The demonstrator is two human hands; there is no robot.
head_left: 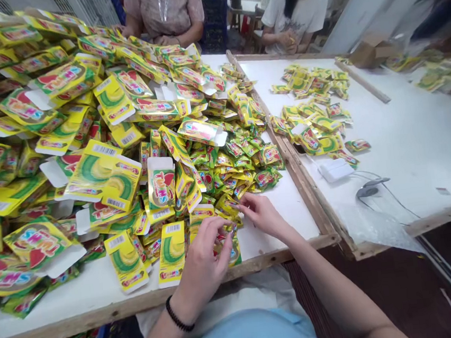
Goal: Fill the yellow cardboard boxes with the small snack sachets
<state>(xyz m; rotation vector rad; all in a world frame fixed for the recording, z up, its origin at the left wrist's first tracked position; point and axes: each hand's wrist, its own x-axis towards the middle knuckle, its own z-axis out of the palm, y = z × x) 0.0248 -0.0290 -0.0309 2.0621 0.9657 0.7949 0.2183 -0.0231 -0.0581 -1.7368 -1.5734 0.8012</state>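
two bare hands work at the near edge of a heap of small foil sachets (232, 157), yellow-green with red print, on a white table top (278, 222) framed in wood. left hand (202, 261), with a black bead bracelet (177, 314) at the wrist, is bent, thumb and fingers drawn together over the sachets, just beyond a flat printed carton (172, 254). it reads as a pinch, but whether anything sits in it cannot be told from this view. right hand (264, 216) is relaxed, not clenched, its fingertips (244, 201) resting on the sachets and holding nothing visible.

judged step: picking sachets by hand from the loose heap, beside the unfolded cartons (102, 170) spread over the left of the table. judged next need: a clean pinch on one sachet, as they lie overlapped and could slide together.

surroundings: a second white table (414, 145) on the right carries a smaller scatter of sachets and cartons (311, 113). across the table sit a co-worker in a pink top (162, 10) and another in a white t-shirt (294, 19), both apart from these hands.
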